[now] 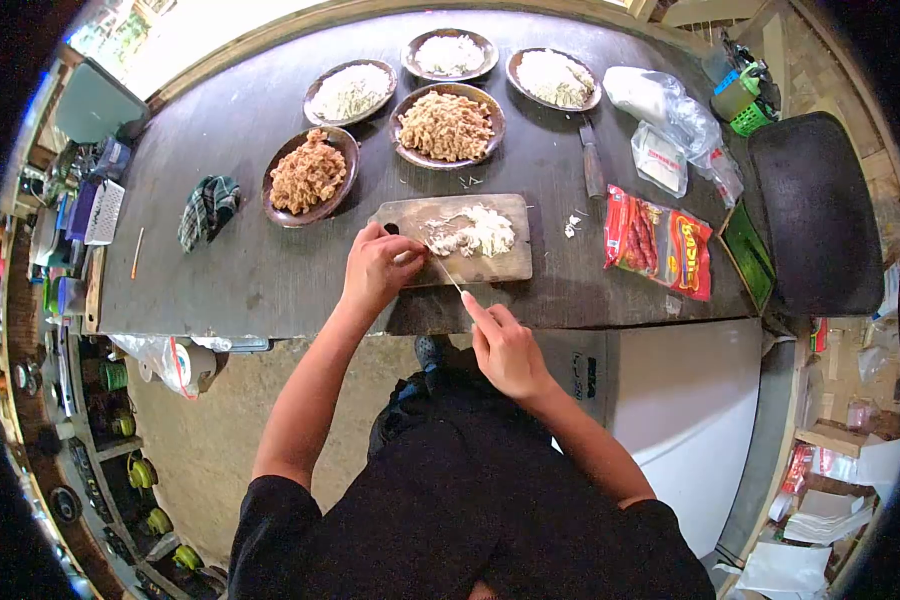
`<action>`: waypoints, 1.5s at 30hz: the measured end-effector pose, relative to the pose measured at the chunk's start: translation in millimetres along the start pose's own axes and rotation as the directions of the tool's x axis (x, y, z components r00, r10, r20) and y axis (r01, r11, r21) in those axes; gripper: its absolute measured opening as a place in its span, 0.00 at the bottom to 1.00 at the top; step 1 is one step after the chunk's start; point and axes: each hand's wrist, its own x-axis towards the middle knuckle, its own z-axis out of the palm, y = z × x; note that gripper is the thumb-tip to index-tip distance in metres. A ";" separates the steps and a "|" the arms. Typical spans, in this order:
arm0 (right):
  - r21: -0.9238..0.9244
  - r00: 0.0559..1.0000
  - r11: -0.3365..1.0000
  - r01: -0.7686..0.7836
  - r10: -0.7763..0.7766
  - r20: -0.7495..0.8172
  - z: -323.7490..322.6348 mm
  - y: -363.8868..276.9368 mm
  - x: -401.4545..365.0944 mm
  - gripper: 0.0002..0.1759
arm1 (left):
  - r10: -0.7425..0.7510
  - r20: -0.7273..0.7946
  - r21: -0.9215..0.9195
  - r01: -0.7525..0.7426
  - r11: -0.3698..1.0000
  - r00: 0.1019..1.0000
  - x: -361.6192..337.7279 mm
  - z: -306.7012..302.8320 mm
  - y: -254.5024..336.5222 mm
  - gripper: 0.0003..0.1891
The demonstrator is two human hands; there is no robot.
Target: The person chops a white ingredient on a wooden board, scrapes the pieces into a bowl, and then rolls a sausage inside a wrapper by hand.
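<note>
My right hand (507, 350) grips a knife (450, 277), its thin blade pointing up and left onto a wooden cutting board (515, 266). Fingers of my left hand (380, 262) are pressed together at the board's left side, by the knife tip. Whatever they pinch is hidden or too small to name. A heap of pale, finely chopped food (485, 232) covers the middle and right of the board. A few white scraps (571, 225) lie on the table to its right.
Beyond the board stand plates of brown crumbly food (445, 127) and of white shreds (352, 92). A second knife (591, 165), a red sausage packet (658, 245) and plastic bags (660, 105) lie right. A checked cloth (208, 210) lies left on the dark table (270, 265).
</note>
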 end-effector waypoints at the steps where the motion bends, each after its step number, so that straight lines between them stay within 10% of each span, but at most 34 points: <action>1: 0.001 1.000 1.000 0.004 -0.004 0.001 1.6 -0.6 1.4 0.31 | 0.000 0.003 0.000 0.000 1.000 1.000 -0.1 0.2 -0.4 0.07; 45: -0.123 1.000 0.992 0.011 -0.009 0.020 9.1 -0.9 10.3 0.31 | 0.032 -0.010 0.024 -0.032 0.999 0.999 1.6 -5.4 4.4 0.08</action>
